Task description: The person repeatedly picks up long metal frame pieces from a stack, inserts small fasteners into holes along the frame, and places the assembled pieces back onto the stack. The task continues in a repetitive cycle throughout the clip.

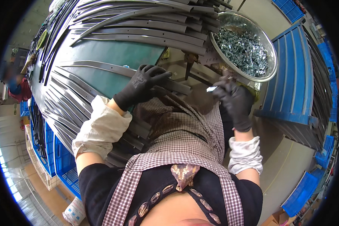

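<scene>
At the green desk, my left hand holds a dark strip, best gripped steadily; my right hand pinches a small shiny metal piece, best held lightly.

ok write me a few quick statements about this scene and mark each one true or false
1. The left hand is on a dark strip. True.
2. The right hand has nothing at its fingertips. False: a small shiny metal piece shows there.
3. Both hands are bare. False: both wear black gloves.
4. The round metal bowl contains a heap of small metal pieces. True.
5. The tabletop is bright red. False: its uncovered part is green.
6. The apron has a checked pattern. True.
</scene>
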`<state>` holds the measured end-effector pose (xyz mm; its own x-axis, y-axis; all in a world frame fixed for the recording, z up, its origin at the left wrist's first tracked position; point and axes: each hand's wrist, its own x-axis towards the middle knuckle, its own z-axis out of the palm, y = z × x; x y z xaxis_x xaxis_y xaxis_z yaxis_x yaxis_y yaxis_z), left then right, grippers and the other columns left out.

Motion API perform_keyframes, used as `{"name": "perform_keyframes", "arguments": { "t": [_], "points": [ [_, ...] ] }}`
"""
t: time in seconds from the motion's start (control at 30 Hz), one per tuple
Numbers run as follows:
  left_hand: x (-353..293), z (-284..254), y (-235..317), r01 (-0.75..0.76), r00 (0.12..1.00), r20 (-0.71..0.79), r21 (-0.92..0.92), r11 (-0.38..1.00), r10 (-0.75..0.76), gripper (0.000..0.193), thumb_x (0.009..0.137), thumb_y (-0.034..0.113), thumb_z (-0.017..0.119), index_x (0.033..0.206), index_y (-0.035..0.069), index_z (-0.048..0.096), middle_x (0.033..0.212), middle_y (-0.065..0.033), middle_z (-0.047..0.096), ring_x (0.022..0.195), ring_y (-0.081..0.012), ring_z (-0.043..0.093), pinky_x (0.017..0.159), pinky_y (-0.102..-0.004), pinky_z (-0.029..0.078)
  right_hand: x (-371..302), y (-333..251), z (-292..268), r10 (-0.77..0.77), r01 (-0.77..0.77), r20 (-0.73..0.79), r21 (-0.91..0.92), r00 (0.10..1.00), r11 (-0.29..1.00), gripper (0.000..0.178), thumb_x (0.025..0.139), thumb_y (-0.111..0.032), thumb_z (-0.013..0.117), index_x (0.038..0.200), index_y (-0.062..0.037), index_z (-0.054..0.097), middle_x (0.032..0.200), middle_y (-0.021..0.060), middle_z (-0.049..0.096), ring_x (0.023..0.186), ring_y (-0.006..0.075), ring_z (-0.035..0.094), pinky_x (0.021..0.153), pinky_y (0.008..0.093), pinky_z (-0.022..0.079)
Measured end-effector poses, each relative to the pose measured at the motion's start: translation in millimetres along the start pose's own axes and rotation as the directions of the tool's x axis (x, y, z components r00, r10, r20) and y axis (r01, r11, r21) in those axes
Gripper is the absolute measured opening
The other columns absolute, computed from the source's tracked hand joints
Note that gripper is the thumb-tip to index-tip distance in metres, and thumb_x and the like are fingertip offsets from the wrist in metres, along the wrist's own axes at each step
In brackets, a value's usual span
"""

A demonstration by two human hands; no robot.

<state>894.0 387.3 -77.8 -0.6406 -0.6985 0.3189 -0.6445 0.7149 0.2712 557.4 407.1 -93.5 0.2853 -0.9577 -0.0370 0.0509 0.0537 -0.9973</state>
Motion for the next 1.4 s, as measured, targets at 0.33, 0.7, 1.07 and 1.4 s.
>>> {"name": "perform_keyframes", "arguments": {
  "t": [0.33, 0.7, 1.07, 1.4],
  "points": [
    [-6.3, -0.1, 70.2, -0.228, 0.967, 0.090, -0.102, 0.968, 0.237, 0.028, 0.077, 0.022, 0.071, 0.104, 0.014, 0.070, 0.089, -0.0021, 0.065, 0.082, -0.0222, 0.066, 0.067, -0.0372, 0.053, -41.3, 13.9, 70.3, 0.005, -0.008, 0.220, 0.013, 0.976, 1.000, 0.037, 0.089, -0.005, 0.072, 0.124, 0.0019, 0.062, 0.110, 0.0107, 0.069, 0.098, 0.0128, 0.063, 0.086, 0.0282, 0.052],
    [3.2, 9.9, 77.3, -0.397, 0.880, 0.284, -0.003, 0.918, 0.382, 0.020, 0.081, 0.019, 0.062, 0.100, 0.015, 0.069, 0.089, -0.0020, 0.062, 0.087, -0.0222, 0.063, 0.073, -0.0364, 0.052, -30.1, 6.9, 44.3, -0.027, 0.256, 0.438, -0.474, 0.899, 0.842, 0.065, 0.078, -0.035, 0.082, 0.129, -0.0020, 0.059, 0.120, 0.0201, 0.064, 0.111, 0.0325, 0.063, 0.095, 0.0403, 0.050],
    [20.4, 6.8, 22.2, -0.082, 0.990, 0.118, 0.025, 0.996, 0.079, 0.047, 0.080, 0.029, 0.075, 0.122, 0.010, 0.065, 0.108, -0.0099, 0.067, 0.098, -0.0310, 0.065, 0.082, -0.0423, 0.052, -14.2, 16.1, 36.4, -0.102, 0.170, 0.170, -0.451, 0.980, 0.876, 0.044, 0.085, -0.024, 0.077, 0.121, -0.0026, 0.064, 0.104, 0.0189, 0.069, 0.095, 0.0323, 0.068, 0.081, 0.0382, 0.054],
    [12.1, 17.1, 2.7, 0.035, 0.983, 0.181, -0.217, 0.975, 0.005, 0.049, 0.076, 0.025, 0.078, 0.121, 0.009, 0.067, 0.103, -0.0115, 0.069, 0.092, -0.0338, 0.066, 0.080, -0.0441, 0.053, 16.2, 32.6, 35.0, -0.211, 0.412, 0.365, -0.659, 0.907, 0.629, 0.034, 0.086, -0.024, 0.072, 0.115, -0.0070, 0.066, 0.095, 0.0147, 0.069, 0.086, 0.0338, 0.067, 0.073, 0.0411, 0.054]
  ]
}}
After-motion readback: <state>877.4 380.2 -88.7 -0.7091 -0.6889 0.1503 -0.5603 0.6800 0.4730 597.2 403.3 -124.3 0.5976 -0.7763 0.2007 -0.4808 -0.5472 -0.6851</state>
